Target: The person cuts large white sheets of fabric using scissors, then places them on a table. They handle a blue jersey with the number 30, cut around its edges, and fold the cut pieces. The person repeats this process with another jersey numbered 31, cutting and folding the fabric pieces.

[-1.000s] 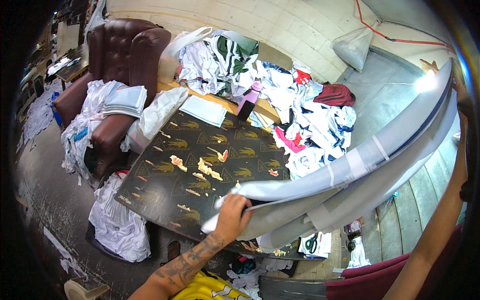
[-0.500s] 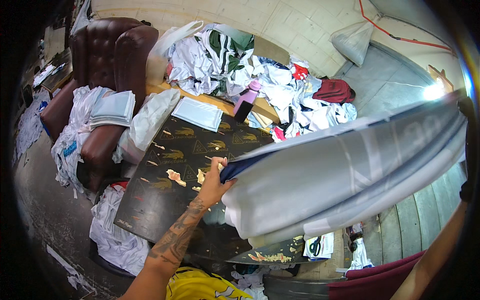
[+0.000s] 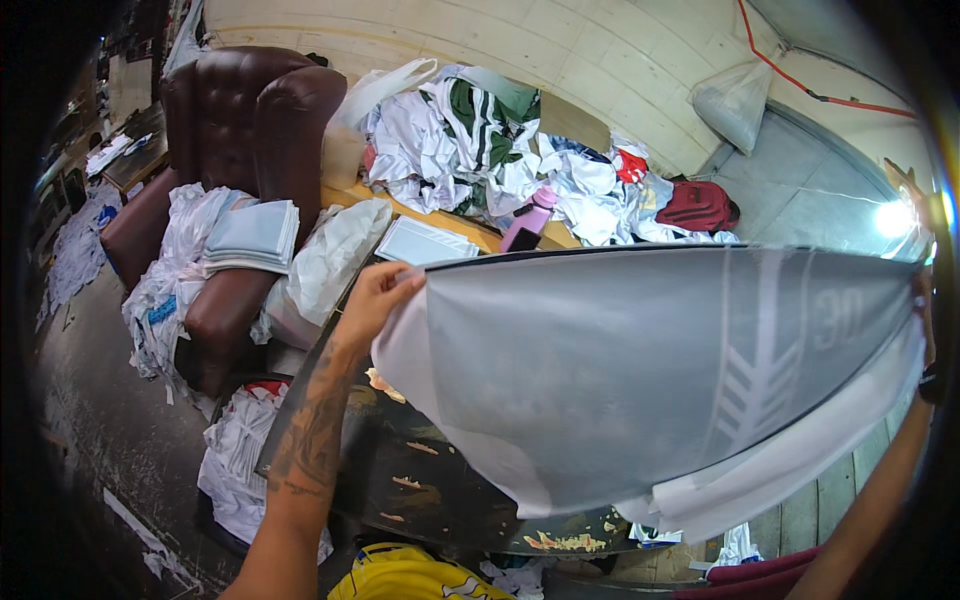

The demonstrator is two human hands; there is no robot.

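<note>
A wide grey fabric panel [image 3: 590, 370] with white edges and pale printed stripes hangs stretched between my two hands, above the dark table [image 3: 400, 470]. My left hand [image 3: 382, 295] pinches its upper left corner. At the far right my right hand [image 3: 922, 300] grips the opposite end, partly lost in the dark rim of the picture. The cloth's lower edge sags, and a white flap folds out at the lower right. Much of the tabletop lies hidden behind the panel. Just beyond its upper edge is a flat stack of pale folded pieces [image 3: 425, 243].
A maroon armchair [image 3: 230, 120] at the left bears folded pale fabric [image 3: 250, 235]. A heap of white and green cloth [image 3: 450, 140] lies behind the table. Near it are a pink bottle [image 3: 530, 218] and a dark red bag [image 3: 700, 203]. White cloths [image 3: 240, 450] fill a container at lower left.
My left hand has moved left and slightly up, pulling the panel from a slanted, bunched shape into a wider, flatter spread. The right-hand end has dropped lower. The whole view has shifted a little.
</note>
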